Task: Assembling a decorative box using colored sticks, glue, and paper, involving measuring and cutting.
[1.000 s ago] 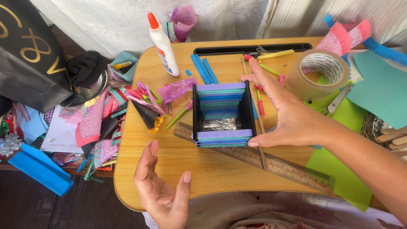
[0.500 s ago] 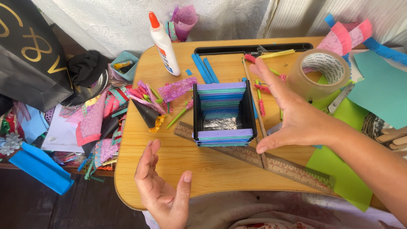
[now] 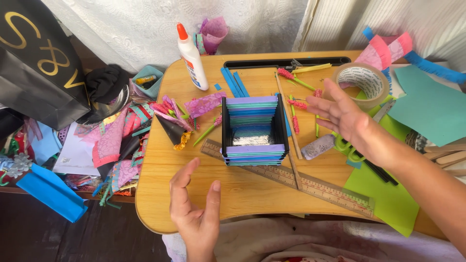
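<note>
Both hands are hovering empty over the bench [image 3: 160,194], flanking a small square box [image 3: 253,130] built of stacked blue and purple paper strips, with a shiny silver floor inside. The box is sitting mid-bench, its near edge just touching a wooden ruler [image 3: 291,177] lying diagonally in front of it.

Left hand [image 3: 194,213] is floating at the near edge, palm turned inward, fingers [image 3: 178,182] spread wide and holding nothing, near the box but apart from it. Right hand [image 3: 342,114] is hanging to the right of the box, fingers loosely open, nothing in them, just in front of a tape roll [image 3: 361,82].

A thin wooden stick [image 3: 289,123] is lying along the box's right side. A glue bottle [image 3: 191,57] is standing upright behind and left; loose blue strips [image 3: 233,83] are lying behind the box. Green paper [image 3: 383,194] is lying at the right, and green-handled scissors [image 3: 350,148] are sitting under the right wrist.

Judgement: this is looking like a pause between handling moves, with the box standing assembled. Picking it up would be calling for both hands closing in on opposite walls, gently, since stacked paper walls will likely be crushing easily.
</note>
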